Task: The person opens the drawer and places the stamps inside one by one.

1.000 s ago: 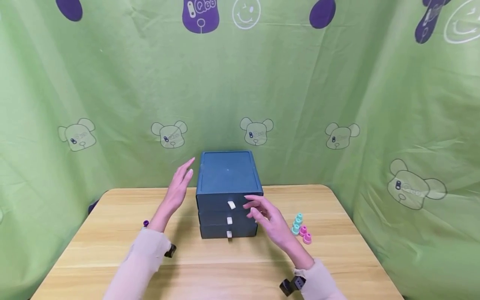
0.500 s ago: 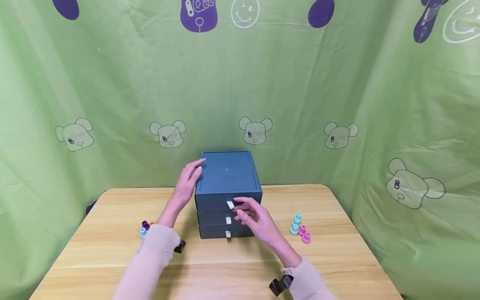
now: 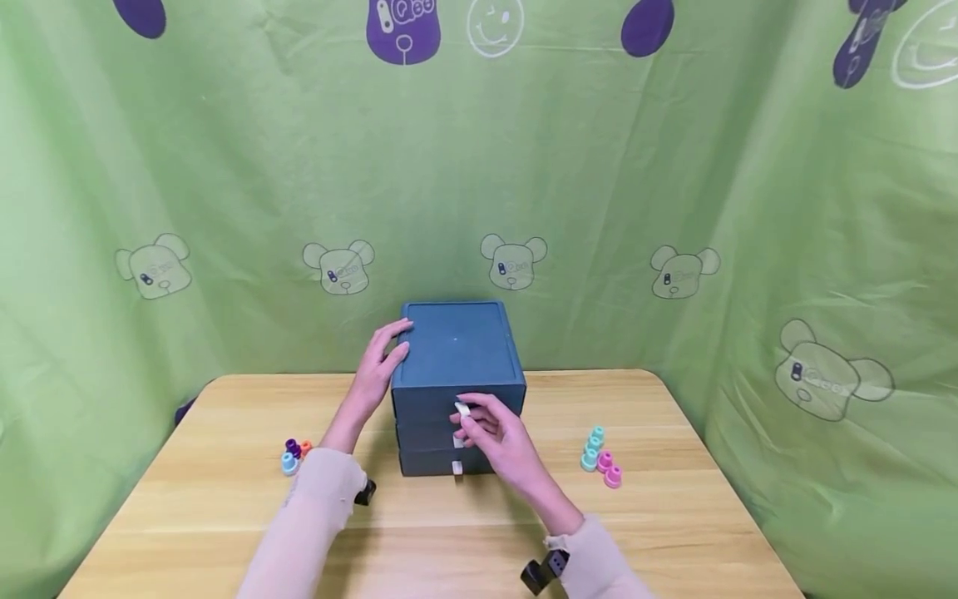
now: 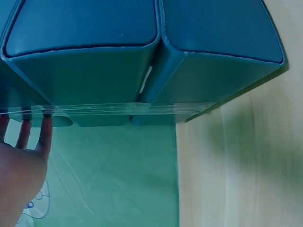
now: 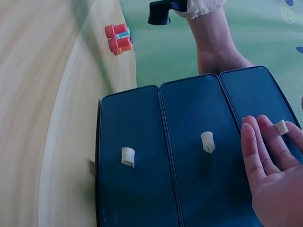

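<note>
A dark blue three-drawer cabinet [image 3: 458, 345] with white handles stands at the middle of the table's back. Against its left side and upper left edge rests the left hand [image 3: 372, 373], fingers fairly straight; the left wrist view shows the fingertips of this hand [image 4: 23, 170] touching the cabinet side [image 4: 94, 80]. Thumb and index finger of the right hand [image 3: 512, 449] are at the top drawer's white handle [image 3: 463, 409], pinching it. In the right wrist view that handle [image 5: 281, 127] sits between the fingers of the right hand [image 5: 279, 184]. All drawers are closed.
Teal cups [image 3: 590, 458] and pink cups [image 3: 613, 476] stand on the table [image 3: 674, 532] to the right. Left of the cabinet, near the left sleeve, are light blue [image 3: 288, 463], purple [image 3: 293, 448] and orange [image 3: 305, 448] cups. A green curtain [image 3: 449, 166] hangs behind.
The left hand has moved right onto the cabinet's side. From the cabinet's right front, the right hand has moved left and taken hold of the top handle. The cups at left have come into view.
</note>
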A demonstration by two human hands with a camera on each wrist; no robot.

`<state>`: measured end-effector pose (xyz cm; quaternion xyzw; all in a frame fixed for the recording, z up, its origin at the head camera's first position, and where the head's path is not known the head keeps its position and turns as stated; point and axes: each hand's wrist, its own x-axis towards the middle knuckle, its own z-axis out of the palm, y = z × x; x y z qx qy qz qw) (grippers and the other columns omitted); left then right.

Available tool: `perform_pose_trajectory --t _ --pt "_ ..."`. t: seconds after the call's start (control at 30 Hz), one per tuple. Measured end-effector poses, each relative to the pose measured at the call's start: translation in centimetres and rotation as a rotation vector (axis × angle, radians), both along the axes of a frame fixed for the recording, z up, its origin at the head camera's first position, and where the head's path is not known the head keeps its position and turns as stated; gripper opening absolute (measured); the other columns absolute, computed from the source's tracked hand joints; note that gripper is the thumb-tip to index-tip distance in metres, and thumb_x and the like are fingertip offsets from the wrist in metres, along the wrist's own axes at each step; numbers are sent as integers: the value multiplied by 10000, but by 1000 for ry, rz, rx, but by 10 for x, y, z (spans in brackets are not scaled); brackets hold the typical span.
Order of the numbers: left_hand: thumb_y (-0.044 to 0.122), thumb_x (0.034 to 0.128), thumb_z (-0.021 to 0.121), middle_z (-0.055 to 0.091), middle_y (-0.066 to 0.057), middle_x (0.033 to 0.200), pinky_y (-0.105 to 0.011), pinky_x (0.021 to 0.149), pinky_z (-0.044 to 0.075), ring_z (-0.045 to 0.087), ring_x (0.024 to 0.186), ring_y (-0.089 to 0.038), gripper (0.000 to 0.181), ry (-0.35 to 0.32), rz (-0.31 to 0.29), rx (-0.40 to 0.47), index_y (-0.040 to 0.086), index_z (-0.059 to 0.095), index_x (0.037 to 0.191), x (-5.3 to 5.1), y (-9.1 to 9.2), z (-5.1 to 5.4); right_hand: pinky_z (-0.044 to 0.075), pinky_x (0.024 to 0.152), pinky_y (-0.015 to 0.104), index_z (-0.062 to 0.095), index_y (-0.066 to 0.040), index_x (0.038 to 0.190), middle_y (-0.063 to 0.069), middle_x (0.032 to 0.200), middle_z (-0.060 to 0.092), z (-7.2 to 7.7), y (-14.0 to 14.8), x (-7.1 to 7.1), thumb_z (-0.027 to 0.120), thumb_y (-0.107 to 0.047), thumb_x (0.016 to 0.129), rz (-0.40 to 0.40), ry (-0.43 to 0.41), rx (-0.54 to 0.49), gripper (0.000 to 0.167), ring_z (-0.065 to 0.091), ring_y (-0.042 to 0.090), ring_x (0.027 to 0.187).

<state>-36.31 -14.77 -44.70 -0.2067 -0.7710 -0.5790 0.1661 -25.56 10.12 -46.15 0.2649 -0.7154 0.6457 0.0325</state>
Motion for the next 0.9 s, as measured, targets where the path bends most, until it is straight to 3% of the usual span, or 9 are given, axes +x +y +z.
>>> perform_pose_trajectory --t 0.3,0.57,0.7,0.9 --pt "189 1078 476 402 -169 1620 -592 1257 171 309 1526 -359 443 6 -8 43 45 525 1494 0 6 -4 628 813 359 605 -4 1320 268 1122 736 -7 -9 0 635 -100 1027 -96 -21 -77 309 745 387 908" --pt "118 1071 468 377 -240 1618 -598 1258 168 289 1530 -405 443 -3 -49 82 -55 499 1478 24 10 21 629 784 349 634 15 1263 262 1072 750 -10 -15 -1 627 -96 1030 -155 -25 -137 258 757 331 864" --pt "105 1064 473 385 -238 1614 -600 1257 165 291 1527 -410 439 -8 -44 110 -60 506 1469 27 10 21 630 781 351 638 28 1241 269 1069 748 -11 -17 -1 629 -104 1031 -157 -24 -151 249 760 243 854" --pt "115 1063 473 384 -232 1616 -613 1253 164 290 1527 -403 443 -8 -40 118 -55 505 1471 26 9 19 630 796 360 645 13 1227 247 1080 752 -12 -20 0 628 -108 1032 -174 -48 -162 230 762 222 860"
